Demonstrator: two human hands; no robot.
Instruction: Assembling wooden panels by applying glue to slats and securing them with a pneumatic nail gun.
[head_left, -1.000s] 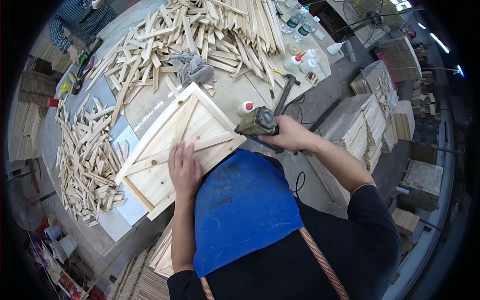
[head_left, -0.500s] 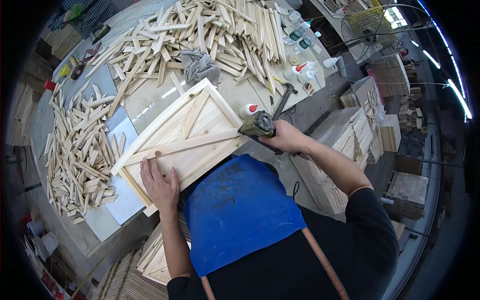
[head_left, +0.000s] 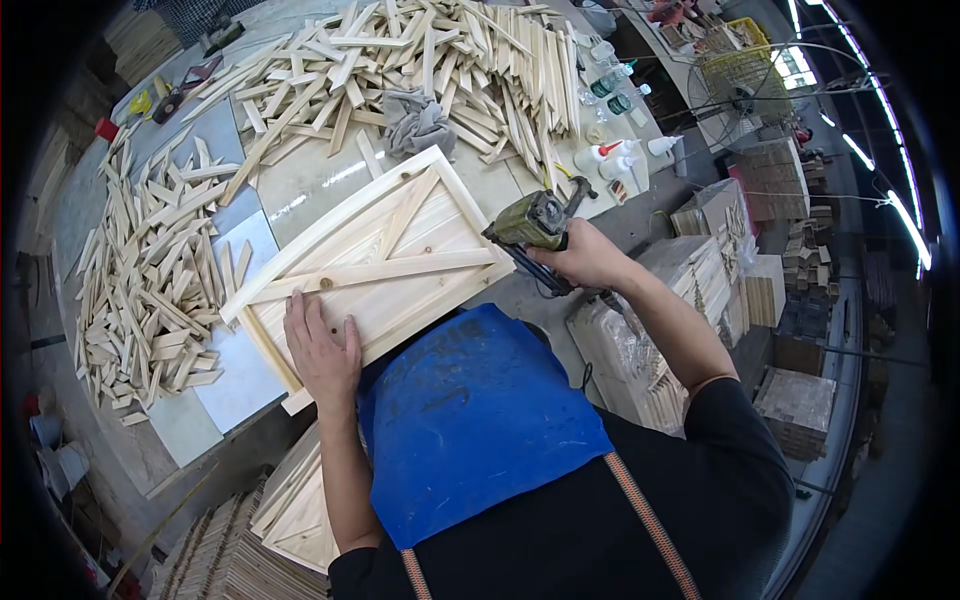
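Note:
A framed panel of pale wood lies at a slant on the worktable in front of me. Inside its frame are a long diagonal strip and a shorter slanting strip. My left hand rests on the panel's lower left part, fingers stretched out over the boards and the end of the long strip. My right hand grips a green and black nail gun. The gun's nose is by the panel's right edge; whether it touches the wood I cannot tell.
Heaps of cut wooden strips cover the table's left and far sides. A grey rag lies beyond the panel. White glue bottles, a hammer and plastic bottles stand or lie at the right. Stacked wood stands on the floor.
The nail gun has come off the right end of the long strip and shifted outward to the right. My left hand stays on the panel. The whole view has shifted slightly.

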